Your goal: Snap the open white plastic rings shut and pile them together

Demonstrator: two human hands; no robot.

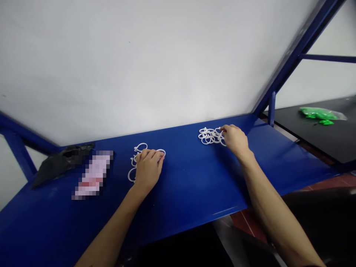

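Note:
Several white plastic rings with small knobs, like shower curtain rings, lie in two groups on the blue table [183, 193]. My left hand [148, 167] is over the loose left group [132, 174], palm down with curled fingers. A white ring [161, 151] shows at its thumb and fingertips; the palm hides the rings beneath it. At the right, a tighter heap of white rings [207, 136] lies close to the wall. My right hand [235, 139] touches the heap's right side, finger and thumb pinched on a ring there.
A black plastic bag [61, 163] and a blurred-out pinkish packet [96, 172] lie at the left. Blue frame posts [272, 107] rise at both ends, with a pale wall [167, 66] behind. On a black table [311, 133] at right lies a clear bag of green pieces [319, 113].

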